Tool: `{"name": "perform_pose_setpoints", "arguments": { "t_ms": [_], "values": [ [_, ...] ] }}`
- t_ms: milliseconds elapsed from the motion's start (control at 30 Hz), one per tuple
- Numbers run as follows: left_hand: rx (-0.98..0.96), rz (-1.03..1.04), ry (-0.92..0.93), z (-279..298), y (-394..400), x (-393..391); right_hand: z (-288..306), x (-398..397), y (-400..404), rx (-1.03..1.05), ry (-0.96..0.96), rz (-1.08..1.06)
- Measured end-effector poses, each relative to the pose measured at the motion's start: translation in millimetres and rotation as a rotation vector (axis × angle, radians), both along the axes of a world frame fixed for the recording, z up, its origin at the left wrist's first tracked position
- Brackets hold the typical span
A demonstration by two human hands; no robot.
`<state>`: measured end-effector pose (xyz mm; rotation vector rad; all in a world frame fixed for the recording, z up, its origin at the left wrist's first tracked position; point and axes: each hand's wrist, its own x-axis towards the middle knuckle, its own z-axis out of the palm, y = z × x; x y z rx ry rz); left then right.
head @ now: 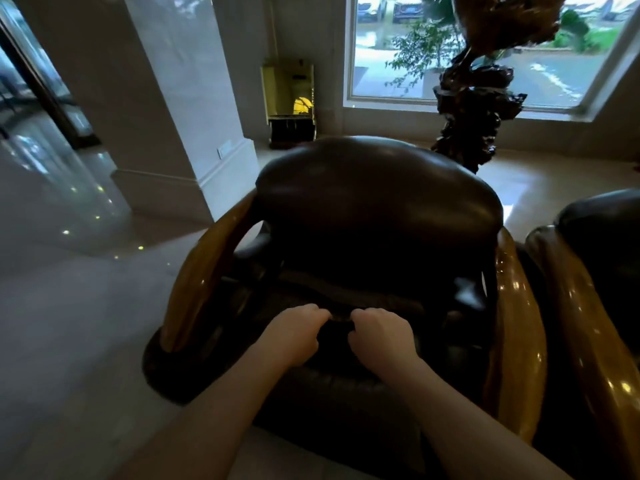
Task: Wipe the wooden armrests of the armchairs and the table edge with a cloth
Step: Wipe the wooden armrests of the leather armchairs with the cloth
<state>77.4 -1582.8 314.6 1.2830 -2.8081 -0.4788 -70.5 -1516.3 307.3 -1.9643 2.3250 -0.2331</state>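
Observation:
A dark leather armchair (377, 202) faces me, with a curved wooden armrest on the left (204, 268) and another on the right (512, 306). Both my hands are over the seat, close together. My left hand (294, 334) and my right hand (381, 334) are each closed on a dark cloth (341, 322) held between them; it is hard to tell from the dark seat. Neither hand touches an armrest.
A second armchair (602, 237) with a wooden armrest (575, 306) stands close on the right. A dark carved wood sculpture (474, 109) rises behind by the window (408, 46). A white pillar (166, 109) and glossy floor (69, 323) lie to the left.

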Motion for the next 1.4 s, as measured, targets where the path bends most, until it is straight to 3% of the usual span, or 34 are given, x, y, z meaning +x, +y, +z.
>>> {"name": "perform_pose_setpoints", "arguments": {
  "t_ms": [233,533,833,1100,1400],
  "values": [
    [-0.015,0.075,0.064,0.7,-24.5,70.4,7.1,67.3,-34.4,0.018,0.052,0.041],
    [0.037,-0.035,0.084,-19.4,-89.6,201.7,4.7,203.0,-86.4,0.085,0.093,-0.029],
    [0.031,-0.015,0.058,-22.9,-149.3,319.1,6.7,315.1,-144.9,0.116,0.087,0.063],
    [0.077,0.047,-0.059,-20.7,-215.1,356.1,-5.2,345.8,-225.8,0.163,0.019,0.159],
    [0.035,0.013,-0.088,-26.7,-301.1,340.9,-27.2,329.0,-318.0,0.183,-0.058,0.175]
  ]
}}
